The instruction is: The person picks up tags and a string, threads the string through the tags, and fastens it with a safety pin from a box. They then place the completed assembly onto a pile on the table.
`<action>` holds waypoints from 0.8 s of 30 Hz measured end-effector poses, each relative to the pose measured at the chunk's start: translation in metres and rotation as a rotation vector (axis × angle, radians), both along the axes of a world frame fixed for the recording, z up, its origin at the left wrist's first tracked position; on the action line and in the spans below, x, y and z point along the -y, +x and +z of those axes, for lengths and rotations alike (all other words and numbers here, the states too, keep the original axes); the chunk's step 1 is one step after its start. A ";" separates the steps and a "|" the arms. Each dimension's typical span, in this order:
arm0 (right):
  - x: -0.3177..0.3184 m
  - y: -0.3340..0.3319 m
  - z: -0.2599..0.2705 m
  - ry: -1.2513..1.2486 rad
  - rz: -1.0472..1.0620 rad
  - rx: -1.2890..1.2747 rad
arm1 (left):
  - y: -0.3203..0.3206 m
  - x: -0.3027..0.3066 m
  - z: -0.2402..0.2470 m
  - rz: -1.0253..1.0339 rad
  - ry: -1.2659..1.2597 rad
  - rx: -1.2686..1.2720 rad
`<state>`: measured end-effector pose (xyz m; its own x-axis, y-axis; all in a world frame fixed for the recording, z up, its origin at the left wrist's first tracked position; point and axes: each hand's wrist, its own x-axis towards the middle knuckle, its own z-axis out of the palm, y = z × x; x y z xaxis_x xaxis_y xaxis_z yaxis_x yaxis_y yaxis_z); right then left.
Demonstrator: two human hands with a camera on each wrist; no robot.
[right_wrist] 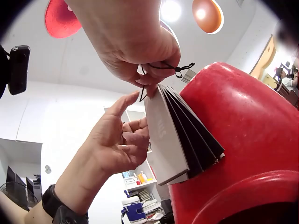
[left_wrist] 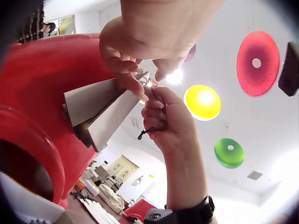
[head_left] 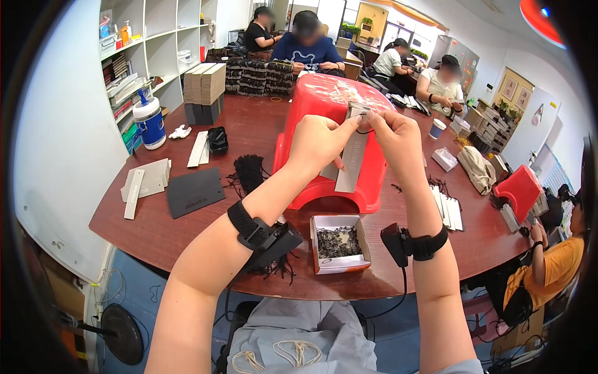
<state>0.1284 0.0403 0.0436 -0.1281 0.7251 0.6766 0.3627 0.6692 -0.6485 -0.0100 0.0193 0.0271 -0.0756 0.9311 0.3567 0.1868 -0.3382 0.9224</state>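
Both hands are raised over the table in front of a red plastic stool (head_left: 330,100). Between them hangs a small stack of grey and black card tags (head_left: 352,163) (left_wrist: 100,109) (right_wrist: 180,135), fanned at the lower end. My left hand (head_left: 354,124) (left_wrist: 140,85) pinches the top corner of the tags, index finger stretched up (right_wrist: 122,105). My right hand (head_left: 375,121) (right_wrist: 150,78) pinches a thin black looped string (right_wrist: 177,69) (left_wrist: 145,133) at the tags' top. The string's knot sticks out beside the fingers.
On the brown table (head_left: 261,128) lie a white box of small dark pieces (head_left: 339,244), a bundle of black strings (head_left: 249,173), grey card stacks (head_left: 146,181), a dark card (head_left: 194,192) and a blue-and-white tub (head_left: 149,121). Several people sit around the far and right sides.
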 end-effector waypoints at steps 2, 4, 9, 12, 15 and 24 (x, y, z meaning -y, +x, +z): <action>0.002 -0.001 0.000 -0.001 0.000 -0.014 | 0.000 0.000 0.001 0.002 0.000 -0.007; 0.003 0.001 -0.001 -0.002 -0.002 -0.028 | -0.001 0.001 0.003 -0.055 -0.019 0.059; 0.003 0.007 -0.010 -0.147 0.026 -0.016 | -0.003 0.000 0.002 -0.133 -0.087 0.178; -0.001 0.007 -0.015 -0.161 0.102 -0.062 | 0.000 0.000 0.002 -0.106 -0.076 0.196; 0.013 0.004 -0.013 -0.304 0.190 -0.166 | 0.002 0.001 0.002 -0.055 -0.070 0.185; 0.019 0.003 -0.030 -0.376 0.303 -0.262 | 0.001 -0.001 -0.004 -0.048 -0.017 0.172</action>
